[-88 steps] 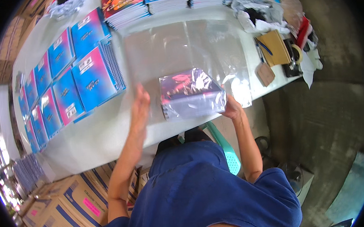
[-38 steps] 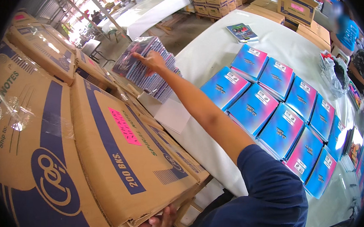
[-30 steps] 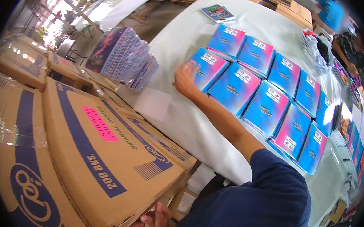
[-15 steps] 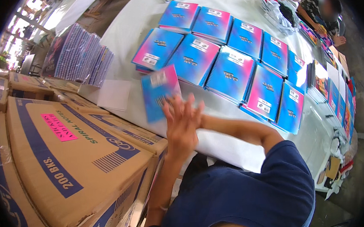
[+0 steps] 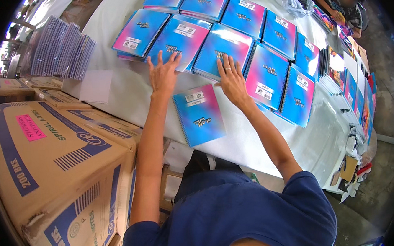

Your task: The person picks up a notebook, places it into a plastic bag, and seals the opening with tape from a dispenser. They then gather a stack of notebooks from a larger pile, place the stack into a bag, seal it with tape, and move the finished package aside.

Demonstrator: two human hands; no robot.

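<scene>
A single blue-and-pink notebook (image 5: 199, 116) lies flat on the table, between the two forearms and close to the near edge, its wire spiral on the left. Neither hand holds it; a brush from a forearm or the shirt could nudge it over that edge.

Just beyond it, the left hand (image 5: 164, 77) rests its spread fingers on the near end of a notebook pile (image 5: 179, 35). The right hand (image 5: 233, 81) lies with fingers extended on the next pile to the right (image 5: 224, 50). Both are open and grip nothing. The covers look glossy, so uneven pressure could slide the top copies off square, and since these piles stand close together, one shove could skew its neighbours or catch a spiral on a cover.

Around them, more piles run in two rows toward the far side and the right. The far-left pile in the near row (image 5: 141, 33) already sits unevenly, so a bump there could spread it further.

Farther left, a tall stack of spiral-bound books (image 5: 59, 50) leans above the cartons (image 5: 60, 132); a knock from the left arm could topple it. The white table covering (image 5: 126, 89) looks smooth and may let things slip.
</scene>
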